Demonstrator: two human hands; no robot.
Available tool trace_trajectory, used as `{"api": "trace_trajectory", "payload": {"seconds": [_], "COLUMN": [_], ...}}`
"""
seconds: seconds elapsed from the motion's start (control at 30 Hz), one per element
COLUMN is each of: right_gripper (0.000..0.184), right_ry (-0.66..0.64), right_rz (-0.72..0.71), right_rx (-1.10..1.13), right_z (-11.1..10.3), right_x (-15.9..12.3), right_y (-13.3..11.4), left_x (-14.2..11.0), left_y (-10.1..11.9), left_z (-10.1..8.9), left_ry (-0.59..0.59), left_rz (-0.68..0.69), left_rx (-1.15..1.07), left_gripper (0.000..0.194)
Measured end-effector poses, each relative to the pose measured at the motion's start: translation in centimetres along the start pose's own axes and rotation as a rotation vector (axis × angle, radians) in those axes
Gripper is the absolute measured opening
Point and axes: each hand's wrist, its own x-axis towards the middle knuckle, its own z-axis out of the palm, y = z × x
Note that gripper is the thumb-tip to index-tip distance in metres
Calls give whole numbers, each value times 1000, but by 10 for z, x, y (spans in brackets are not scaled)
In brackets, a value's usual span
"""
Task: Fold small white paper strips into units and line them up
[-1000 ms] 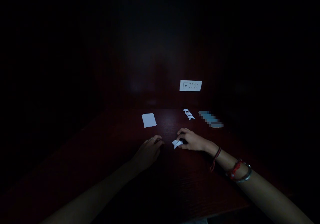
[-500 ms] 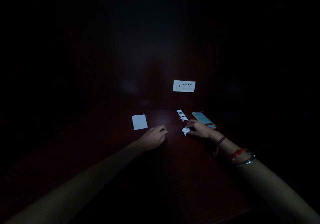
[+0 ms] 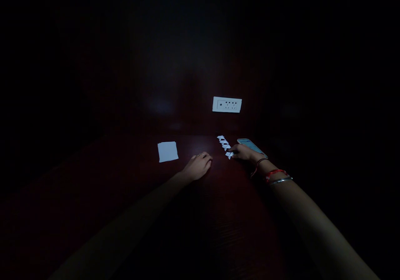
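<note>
A small folded white paper piece (image 3: 229,155) is pinched in the fingertips of my right hand (image 3: 244,151). It sits at the near end of a row of similar folded papers (image 3: 223,142), close to the last one; whether they touch I cannot tell. My left hand (image 3: 199,166) rests on the dark red table with fingers loosely bent and nothing visible in them. Left of it lies a stack of square white paper sheets (image 3: 168,151).
Beyond my right wrist a phone (image 3: 252,145) with a lit screen lies partly hidden by the hand. A white socket panel (image 3: 227,104) is on the wall behind the table. The surroundings are very dark.
My right hand has carried the folded paper forward, up to the near end of the row. My left hand has shifted slightly forward on the table. The view has moved a little.
</note>
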Motion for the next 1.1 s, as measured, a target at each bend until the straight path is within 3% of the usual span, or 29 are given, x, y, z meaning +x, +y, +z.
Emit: {"api": "trace_trajectory", "payload": {"seconds": [0.37, 0.67, 0.77, 0.87, 0.97, 1.1], "right_gripper": [38, 36, 30, 27, 26, 37], "right_ry": [-102, 12, 90, 114, 95, 78], "right_rz": [29, 7, -32, -105, -209, -332], "right_rx": [-55, -48, -39, -23, -2, 29], "right_z": [-1, -4, 1, 11, 25, 46], "right_x": [11, -1, -1, 15, 44, 90], "right_y": [2, -14, -33, -61, -97, -148], "left_x": [-1, -12, -29, -53, -79, -109], "left_y": [-3, -8, -32, -71, -111, -142], "left_z": [1, -3, -17, -39, -56, -56], "left_ry": [32, 101, 126, 173, 212, 196], "left_rz": [-16, -76, -114, -194, -284, -299], "left_rx": [1, 66, 88, 107, 106, 71], "left_gripper": [24, 25, 25, 28, 33, 36]}}
